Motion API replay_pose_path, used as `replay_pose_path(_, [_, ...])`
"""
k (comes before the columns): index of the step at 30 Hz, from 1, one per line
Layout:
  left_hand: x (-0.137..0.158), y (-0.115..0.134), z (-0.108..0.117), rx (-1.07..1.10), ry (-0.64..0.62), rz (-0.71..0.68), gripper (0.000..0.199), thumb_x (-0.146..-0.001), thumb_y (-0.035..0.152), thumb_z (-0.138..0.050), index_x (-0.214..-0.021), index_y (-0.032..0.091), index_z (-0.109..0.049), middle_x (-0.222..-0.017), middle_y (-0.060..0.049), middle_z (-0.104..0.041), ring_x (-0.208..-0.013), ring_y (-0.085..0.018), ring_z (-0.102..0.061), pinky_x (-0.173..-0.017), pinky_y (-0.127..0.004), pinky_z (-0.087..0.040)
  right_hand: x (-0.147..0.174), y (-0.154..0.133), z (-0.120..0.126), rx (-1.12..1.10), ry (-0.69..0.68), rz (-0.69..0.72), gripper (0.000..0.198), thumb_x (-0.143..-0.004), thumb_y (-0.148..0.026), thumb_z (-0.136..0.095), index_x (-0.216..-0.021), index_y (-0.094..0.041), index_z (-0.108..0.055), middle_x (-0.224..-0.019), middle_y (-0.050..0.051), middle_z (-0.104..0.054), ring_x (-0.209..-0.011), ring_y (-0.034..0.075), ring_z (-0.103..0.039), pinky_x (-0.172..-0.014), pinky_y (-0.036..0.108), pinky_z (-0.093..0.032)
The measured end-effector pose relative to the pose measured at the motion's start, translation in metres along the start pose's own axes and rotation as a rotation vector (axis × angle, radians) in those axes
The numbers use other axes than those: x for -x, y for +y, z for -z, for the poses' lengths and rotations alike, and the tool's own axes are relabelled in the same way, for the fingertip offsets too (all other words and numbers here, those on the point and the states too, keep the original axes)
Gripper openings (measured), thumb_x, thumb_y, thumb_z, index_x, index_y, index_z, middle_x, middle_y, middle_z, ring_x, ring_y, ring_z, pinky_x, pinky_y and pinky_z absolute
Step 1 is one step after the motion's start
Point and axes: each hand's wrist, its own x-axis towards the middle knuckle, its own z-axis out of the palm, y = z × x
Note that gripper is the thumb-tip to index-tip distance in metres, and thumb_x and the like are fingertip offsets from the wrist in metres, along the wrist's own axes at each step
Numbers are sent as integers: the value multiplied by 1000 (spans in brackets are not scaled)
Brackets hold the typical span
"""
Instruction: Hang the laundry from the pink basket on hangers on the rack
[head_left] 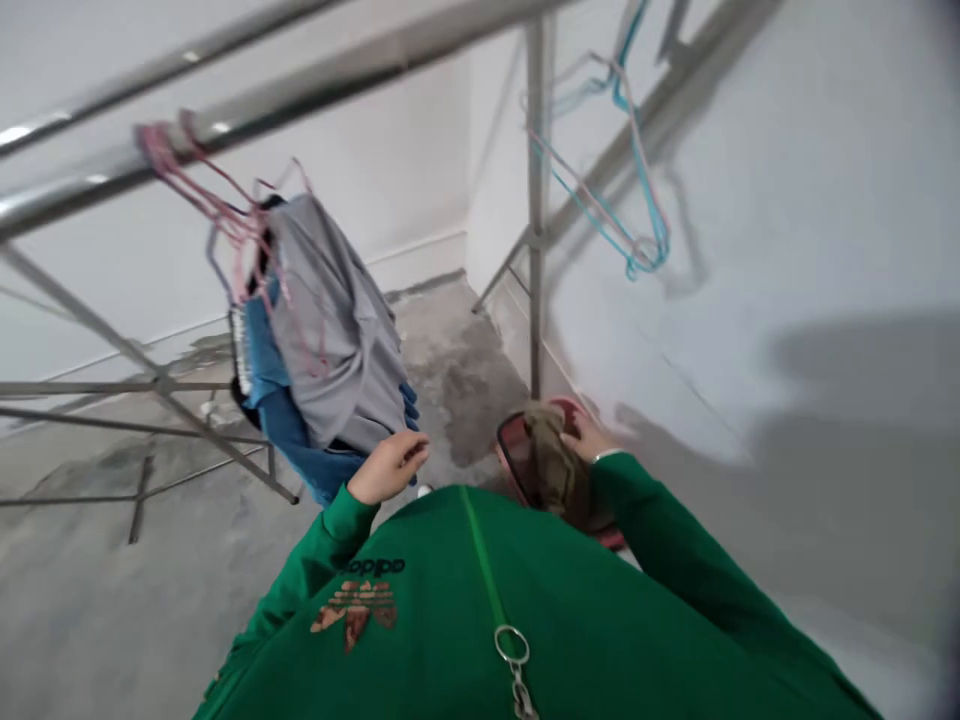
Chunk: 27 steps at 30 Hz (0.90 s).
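My right hand (589,437) is down at a reddish basin (574,405), its fingers bent against a crumpled olive-brown garment (553,455). The fingertips seem to grip the cloth, partly hidden behind its folds. My left hand (390,467) is loosely curled, with no object visible in it, in front of the lower edge of a grey garment (334,320). That garment hangs beside a blue denim one (274,400) from a metal rail (285,105). Pink hangers (217,205) hook over the rail above them.
Blue and pink hangers (652,225) hang at the upper right near the white wall (810,200). An upright metal post (535,250) stands behind the basin. Crossed rack legs (161,383) spread at the left over the stained concrete floor (465,390).
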Motion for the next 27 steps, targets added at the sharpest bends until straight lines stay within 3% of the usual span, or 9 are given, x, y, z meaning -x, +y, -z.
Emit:
replay_pose_path(4, [25,25,51,-98,81,-2,23,-94,28,-46,-103,16,-64,-94,-8,-69,-82,-16,-65,-76,-27,-53,-24,-73,-26,-246,-242,260,31,-79,-33,-56,-106,-20,-64,-96,12,-73,-88,27,-72,-93,47,-55])
replay_pose_path(7, [44,45,78,-123,49,-60,24,-98,29,-44,-104,17,-64,-93,-7,-69,-87,-16,-65,-78,-25,-51,-30,-171,-20,-484,-332,623,40,-87,-45,-53,-117,-19,-60,-108,12,-72,-84,22,-72,-87,43,-57])
replay_pose_path(10, [55,55,88,-118,63,-138,24,-99,29,-43,-107,17,-63,-89,-6,-68,-82,-14,-64,-73,-23,-50,-32,-282,-7,-596,-310,871,48,-89,-53,-53,-121,-17,-58,-114,14,-69,-88,21,-70,-83,39,-57])
replay_pose_path(13, [56,60,88,-142,142,-173,23,-99,28,-44,-107,17,-62,-88,-7,-68,-80,-14,-64,-71,-23,-50,-38,-376,-11,-500,-221,931,53,-88,-51,-57,-124,-12,-56,-115,15,-67,-93,22,-68,-89,38,-54])
replay_pose_path(16, [52,63,84,-166,210,-184,22,-98,27,-45,-104,17,-63,-87,-7,-68,-79,-14,-65,-71,-23,-50,-47,-434,-35,-322,-173,864,49,-86,-43,-64,-119,-8,-58,-105,15,-68,-93,23,-66,-93,39,-49])
replay_pose_path(19, [51,61,81,-144,237,-209,22,-98,27,-45,-103,17,-65,-87,-8,-69,-79,-15,-66,-71,-24,-51,-50,-453,-59,-272,-144,852,14,-87,-24,-60,-94,-12,-62,-90,11,-67,-92,23,-63,-94,37,-46])
replay_pose_path(21, [53,57,79,-134,254,-213,22,-98,26,-45,-101,18,-65,-87,-8,-70,-78,-15,-66,-70,-24,-52,-48,-449,-62,-409,-119,846,9,-88,-17,-52,-83,-16,-59,-80,6,-64,-85,19,-62,-89,33,-47])
replay_pose_path(24, [58,49,78,-140,304,-205,19,-97,24,-47,-100,19,-66,-87,-7,-71,-80,-15,-68,-71,-24,-53,-45,-427,-40,-768,-228,733,15,-91,-19,-42,-81,-19,-53,-57,-4,-46,-54,12,-48,-58,24,-45])
replay_pose_path(27, [61,43,81,-131,367,-188,17,-95,22,-49,-97,20,-66,-83,-5,-71,-76,-15,-69,-69,-23,-54,-49,-393,6,-1036,-406,590,9,-89,-22,-44,-84,-19,-50,-49,-11,-29,-38,6,-24,-38,17,-24])
